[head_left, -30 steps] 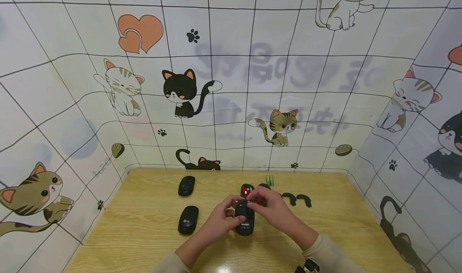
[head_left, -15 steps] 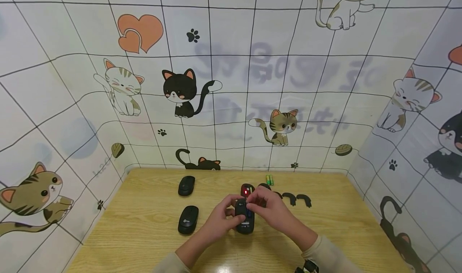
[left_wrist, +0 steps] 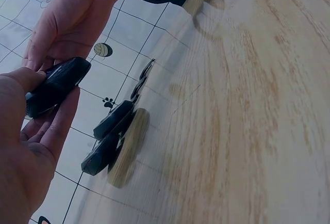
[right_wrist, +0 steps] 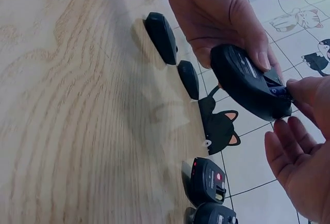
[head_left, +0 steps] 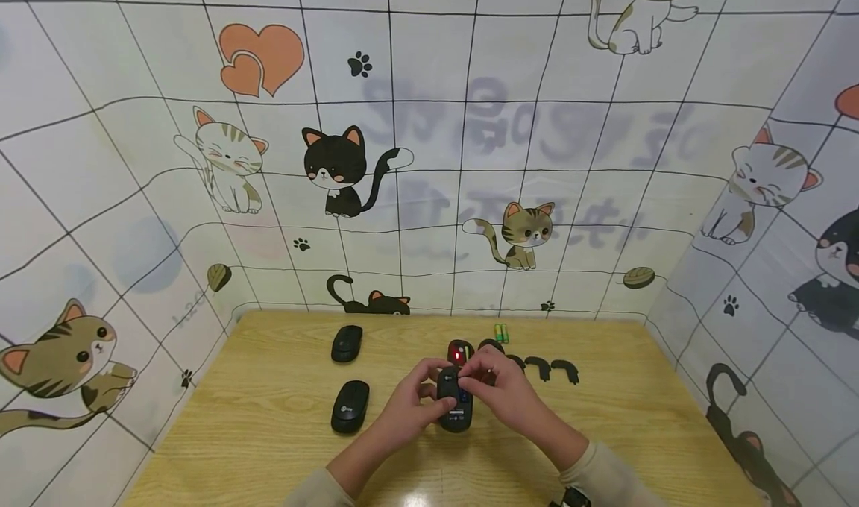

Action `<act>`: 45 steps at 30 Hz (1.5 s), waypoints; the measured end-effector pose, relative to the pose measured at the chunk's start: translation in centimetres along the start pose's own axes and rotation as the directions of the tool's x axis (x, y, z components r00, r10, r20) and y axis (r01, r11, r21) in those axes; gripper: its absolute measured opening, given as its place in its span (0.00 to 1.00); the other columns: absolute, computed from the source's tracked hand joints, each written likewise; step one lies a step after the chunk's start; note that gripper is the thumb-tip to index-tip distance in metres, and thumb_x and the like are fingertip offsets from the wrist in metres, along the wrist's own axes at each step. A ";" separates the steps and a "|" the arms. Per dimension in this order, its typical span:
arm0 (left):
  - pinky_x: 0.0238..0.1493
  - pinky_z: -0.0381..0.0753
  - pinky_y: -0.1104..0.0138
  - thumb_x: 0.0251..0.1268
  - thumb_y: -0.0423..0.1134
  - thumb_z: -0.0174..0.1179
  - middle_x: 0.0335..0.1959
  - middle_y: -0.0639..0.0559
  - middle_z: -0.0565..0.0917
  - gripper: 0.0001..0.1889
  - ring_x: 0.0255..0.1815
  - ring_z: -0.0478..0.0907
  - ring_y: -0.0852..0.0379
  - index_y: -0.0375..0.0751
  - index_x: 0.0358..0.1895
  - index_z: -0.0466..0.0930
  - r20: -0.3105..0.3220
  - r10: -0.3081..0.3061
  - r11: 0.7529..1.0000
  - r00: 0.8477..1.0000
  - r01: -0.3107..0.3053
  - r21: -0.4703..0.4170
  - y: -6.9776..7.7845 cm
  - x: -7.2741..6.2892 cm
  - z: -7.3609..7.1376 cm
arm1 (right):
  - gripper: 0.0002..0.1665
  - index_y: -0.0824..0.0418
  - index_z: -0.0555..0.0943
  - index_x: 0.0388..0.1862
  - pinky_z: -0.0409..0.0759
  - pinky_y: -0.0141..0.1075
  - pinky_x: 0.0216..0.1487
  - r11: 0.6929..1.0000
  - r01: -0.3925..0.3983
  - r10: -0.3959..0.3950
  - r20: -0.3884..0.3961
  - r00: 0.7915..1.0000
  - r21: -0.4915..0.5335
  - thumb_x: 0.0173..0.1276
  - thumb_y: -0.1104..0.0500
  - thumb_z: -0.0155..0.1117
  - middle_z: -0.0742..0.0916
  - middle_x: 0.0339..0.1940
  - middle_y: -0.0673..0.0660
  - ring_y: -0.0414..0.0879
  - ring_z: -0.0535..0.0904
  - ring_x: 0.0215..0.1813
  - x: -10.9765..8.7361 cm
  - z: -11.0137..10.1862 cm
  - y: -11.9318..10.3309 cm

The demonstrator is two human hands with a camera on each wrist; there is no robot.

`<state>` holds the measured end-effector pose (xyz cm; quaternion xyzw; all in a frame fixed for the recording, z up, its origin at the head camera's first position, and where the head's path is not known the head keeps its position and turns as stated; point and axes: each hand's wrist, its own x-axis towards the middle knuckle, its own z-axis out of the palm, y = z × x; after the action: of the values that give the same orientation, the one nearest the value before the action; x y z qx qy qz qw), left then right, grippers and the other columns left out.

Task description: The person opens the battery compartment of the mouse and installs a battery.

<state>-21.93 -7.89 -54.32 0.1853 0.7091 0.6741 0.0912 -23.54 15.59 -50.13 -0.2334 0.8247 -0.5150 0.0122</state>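
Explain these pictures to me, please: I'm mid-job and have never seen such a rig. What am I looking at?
There is no machine here: a person works with bare hands. The wide picture comes from a camera on the head, looking forward and down; the other two come from cameras worn on each wrist.

The left hand holds a black mouse, underside up. The right hand has its fingers at the open slot, pinching a blue battery.

On the wooden table lie two more mice at the left, a mouse with a red light, another mouse beside it, two green batteries and some curved black pieces.
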 end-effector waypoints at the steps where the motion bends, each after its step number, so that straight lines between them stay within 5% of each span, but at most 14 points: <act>1: 0.40 0.94 0.60 0.77 0.33 0.71 0.57 0.43 0.77 0.27 0.48 0.86 0.50 0.52 0.73 0.75 -0.002 0.005 1.000 1.000 -0.005 -0.002 0.0 0.0 0.0 | 0.03 0.50 0.88 0.46 0.85 0.36 0.46 1.000 0.004 -0.004 -0.002 1.000 0.014 0.79 0.56 0.75 0.83 0.48 0.52 0.48 0.82 0.46 0.0 0.1 0.0; 9: 0.41 0.94 0.60 0.77 0.32 0.71 0.57 0.43 0.76 0.27 0.48 0.87 0.50 0.51 0.73 0.75 -0.022 0.022 1.000 1.000 -0.023 -0.015 0.0 0.0 0.2 | 0.03 0.54 0.88 0.48 0.89 0.37 0.54 0.994 0.047 -0.043 -0.039 0.998 0.097 0.79 0.59 0.74 0.87 0.57 0.57 0.52 0.85 0.57 -0.3 0.9 0.2; 23: 0.42 0.94 0.59 0.77 0.32 0.71 0.58 0.42 0.77 0.28 0.50 0.87 0.49 0.51 0.73 0.74 -0.016 0.022 0.999 1.000 -0.023 -0.043 0.2 0.2 0.4 | 0.08 0.53 0.84 0.50 0.89 0.39 0.53 0.994 0.048 -0.041 -0.076 0.996 0.094 0.79 0.64 0.73 0.86 0.56 0.56 0.51 0.88 0.57 -0.5 1.3 0.2; 31: 0.43 0.94 0.59 0.77 0.31 0.71 0.59 0.41 0.76 0.27 0.51 0.87 0.48 0.53 0.73 0.74 -0.008 0.014 0.999 1.000 -0.014 -0.046 0.3 0.3 0.4 | 0.19 0.55 0.82 0.65 0.87 0.41 0.58 0.990 -0.042 0.051 -0.060 0.997 0.138 0.80 0.64 0.71 0.89 0.61 0.56 0.54 0.86 0.64 -0.6 1.2 0.0; 45: 0.42 0.94 0.59 0.77 0.31 0.70 0.57 0.42 0.76 0.27 0.51 0.88 0.49 0.52 0.73 0.74 0.001 0.005 0.999 1.000 -0.005 -0.044 0.6 0.4 0.6 | 0.16 0.54 0.85 0.59 0.85 0.43 0.57 0.985 -0.089 0.104 -0.100 0.990 0.146 0.77 0.66 0.72 0.89 0.54 0.54 0.50 0.85 0.58 -0.3 1.4 0.1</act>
<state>-22.02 -7.14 -53.75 0.1854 0.6936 0.6897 0.0941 -22.91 14.56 -50.94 -0.1638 0.7959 -0.5828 0.0095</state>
